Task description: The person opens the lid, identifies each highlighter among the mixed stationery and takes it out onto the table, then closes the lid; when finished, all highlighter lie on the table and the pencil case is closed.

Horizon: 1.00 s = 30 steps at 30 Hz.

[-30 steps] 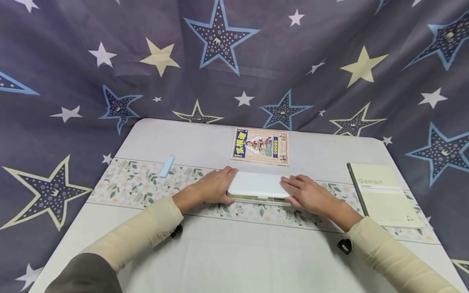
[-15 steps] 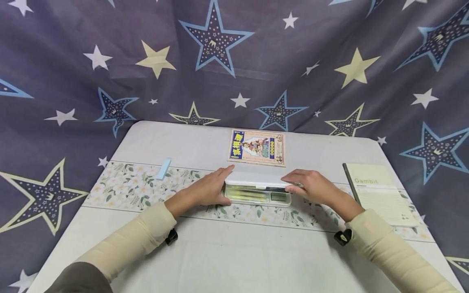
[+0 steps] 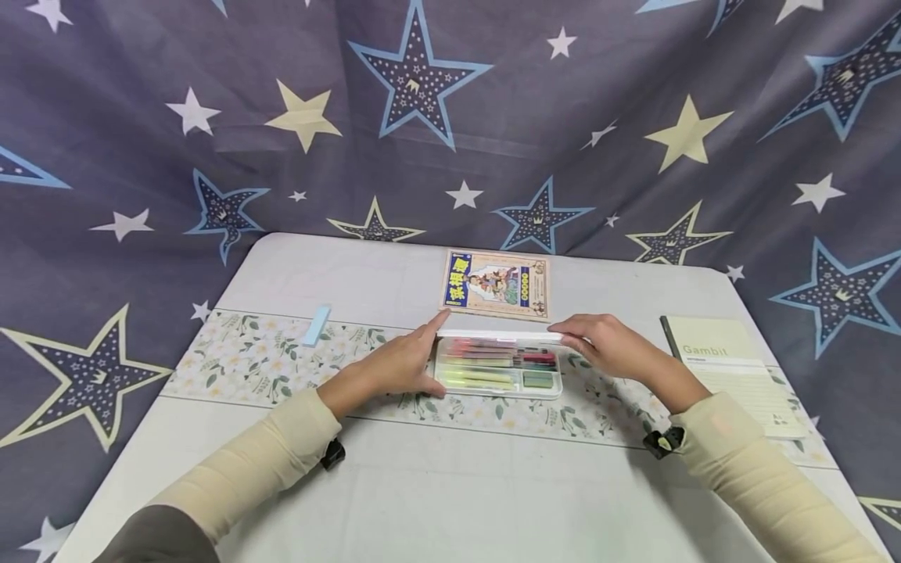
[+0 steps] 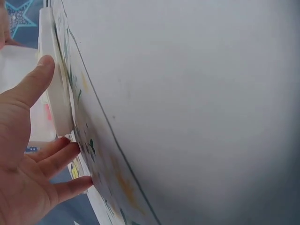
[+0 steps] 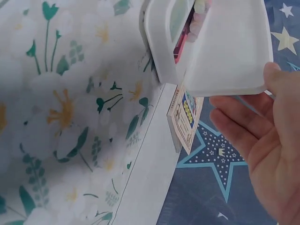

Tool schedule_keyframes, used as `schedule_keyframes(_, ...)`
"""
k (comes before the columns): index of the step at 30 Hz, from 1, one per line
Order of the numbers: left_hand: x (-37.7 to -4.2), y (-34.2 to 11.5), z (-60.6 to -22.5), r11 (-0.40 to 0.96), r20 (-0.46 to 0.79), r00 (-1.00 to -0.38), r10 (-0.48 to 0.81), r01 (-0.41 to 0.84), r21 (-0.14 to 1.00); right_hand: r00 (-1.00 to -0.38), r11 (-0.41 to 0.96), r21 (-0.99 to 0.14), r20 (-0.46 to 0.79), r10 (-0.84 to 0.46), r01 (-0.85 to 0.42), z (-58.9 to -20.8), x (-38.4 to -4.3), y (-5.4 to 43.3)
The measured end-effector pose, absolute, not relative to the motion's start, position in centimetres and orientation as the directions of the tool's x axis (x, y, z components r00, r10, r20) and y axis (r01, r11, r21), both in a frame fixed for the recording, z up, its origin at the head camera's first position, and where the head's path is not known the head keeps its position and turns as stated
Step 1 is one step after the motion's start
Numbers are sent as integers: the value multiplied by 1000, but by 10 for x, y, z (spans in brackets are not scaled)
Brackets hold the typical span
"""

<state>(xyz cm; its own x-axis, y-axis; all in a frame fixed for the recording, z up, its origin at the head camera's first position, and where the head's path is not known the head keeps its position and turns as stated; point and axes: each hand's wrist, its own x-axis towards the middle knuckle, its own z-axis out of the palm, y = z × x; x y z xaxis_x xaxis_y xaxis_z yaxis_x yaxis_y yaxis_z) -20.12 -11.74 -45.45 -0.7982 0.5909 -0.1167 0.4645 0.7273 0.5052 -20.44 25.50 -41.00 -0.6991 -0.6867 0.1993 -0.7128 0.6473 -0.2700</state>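
A white pencil case (image 3: 503,392) lies on the floral band of the table, its lid (image 3: 496,336) raised nearly upright at the back. Inside are several pens and highlighters (image 3: 479,361) in yellow, pink and red, plus a small green block (image 3: 538,380) in the front right compartment. My left hand (image 3: 400,363) holds the case's left end, thumb at the front and fingers behind, as the left wrist view shows with the case wall (image 4: 57,98). With thumb and fingers, my right hand (image 3: 615,348) pinches the lid's right edge; the lid's inner face (image 5: 229,47) shows in the right wrist view.
Behind the case lies a booklet (image 3: 496,285) with a colourful cover. A cream notebook (image 3: 735,375) marked Gambit lies at the right. To the left is a light blue strip (image 3: 317,325). A star-patterned cloth (image 3: 394,172) hangs along the table's back.
My right hand has lifted the lid up and back, from nearly closed to about upright, exposing the pens. The left hand has stayed at the case's left end.
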Motion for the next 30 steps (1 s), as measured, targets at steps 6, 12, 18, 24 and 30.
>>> schedule_keyframes(6, -202, -117, -452, 732, -107, -816, 568, 441, 519, -750, 672, -340, 219, -624, -658, -412, -209, 257)
schedule_keyframes(12, -204, -118, -455, 726, -89, -815, 573, 454, 516, -840, 705, -462, 224, -494, -538, -418, -221, 257)
schedule_keyframes(18, -205, -118, -456, 740, -92, -820, 565, 455, 494, -888, 710, -536, 232, -397, -457, -424, -232, 252)
schedule_keyframes(24, -207, -117, -454, 744, -87, -814, 574, 474, 471, -915, 728, -554, 253, -314, -403, -435, -236, 251)
schedule_keyframes(30, -211, -115, -450, 752, -121, -804, 582, 475, 457, -923, 724, -574, 267, -276, -383, -438, -240, 249)
